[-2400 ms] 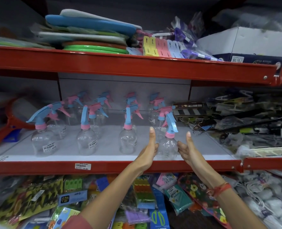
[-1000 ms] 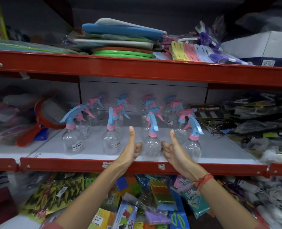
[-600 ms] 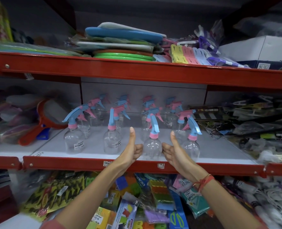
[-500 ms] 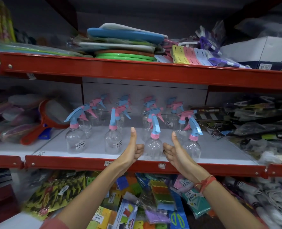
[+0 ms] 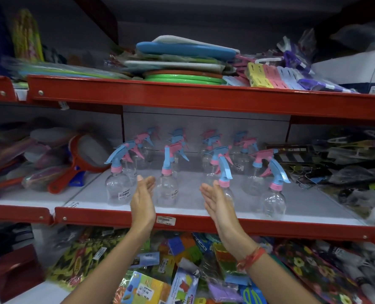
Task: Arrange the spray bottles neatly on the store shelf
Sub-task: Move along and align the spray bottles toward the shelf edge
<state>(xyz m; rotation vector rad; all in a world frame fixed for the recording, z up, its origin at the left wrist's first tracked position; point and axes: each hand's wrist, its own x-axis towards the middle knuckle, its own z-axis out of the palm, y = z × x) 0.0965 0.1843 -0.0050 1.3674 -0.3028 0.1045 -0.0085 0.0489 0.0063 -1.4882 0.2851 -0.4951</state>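
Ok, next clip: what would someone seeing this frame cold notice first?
Probably the two bare hands, left hand and right hand, raised open-palmed facing each other at the front of the red-edged shelf, holding nothing. Behind them stand rows of clear spray bottles with pink-and-blue trigger heads; one front-row bottle shows in the gap between the palms. On the shelf above, a blue pad tops a stack of flat goods.

Little could be read. A yellow packet [image 5: 146, 287] below the shelf bore a price sticker ending in "99.00". The small white stickers on the spray bottles [image 5: 118, 189] and the price tag [image 5: 165, 220] on the shelf's red edge were too blurred to read.
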